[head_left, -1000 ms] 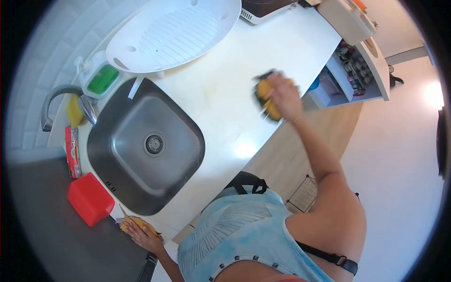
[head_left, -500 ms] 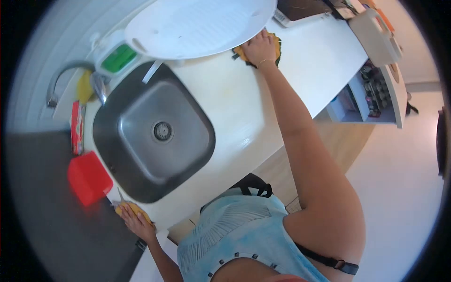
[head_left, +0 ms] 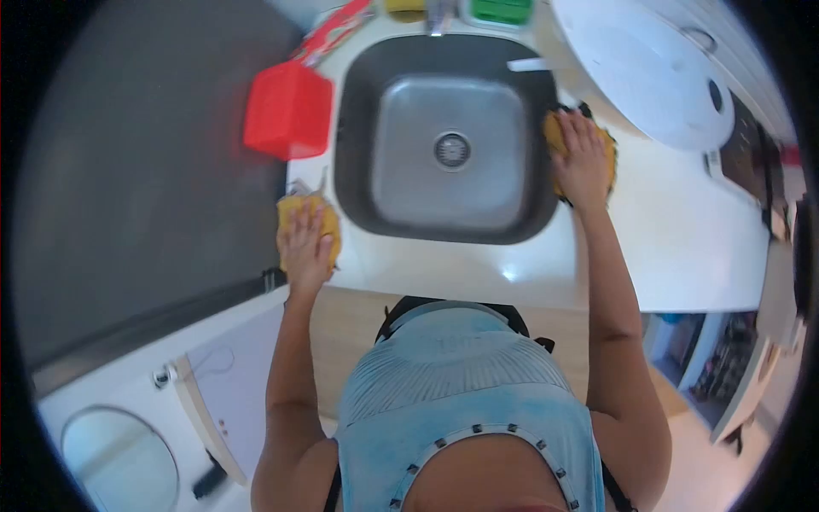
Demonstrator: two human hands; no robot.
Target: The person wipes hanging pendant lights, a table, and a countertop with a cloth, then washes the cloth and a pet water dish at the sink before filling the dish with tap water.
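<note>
At the counter's front left corner, my left hand (head_left: pixel 305 247) lies flat with fingers spread on a yellow cloth (head_left: pixel 331 224). Pressed against the right rim of the steel sink (head_left: pixel 452 200), my right hand (head_left: pixel 585 166) rests flat on another yellow cloth (head_left: pixel 609 154) with dark, frayed-looking edges. Both palms face down, covering much of the cloths. Just beyond my left hand stands a red plastic container (head_left: pixel 290 111), with a small greyish item, hard to make out, between it and the cloth.
A large white oval tray (head_left: pixel 640 68) leans over the counter (head_left: pixel 461 266) at the right. A white strip (head_left: pixel 529 64) juts over the sink. Behind are the faucet (head_left: pixel 439 15), a green item (head_left: pixel 502 10) in a white holder and a red box (head_left: pixel 337 30). A dark panel (head_left: pixel 153 171) borders the left.
My right hand and its cloth have come from the far counter beyond the tray to the sink's right rim. My left hand stays in the corner. The camera view has rotated.
</note>
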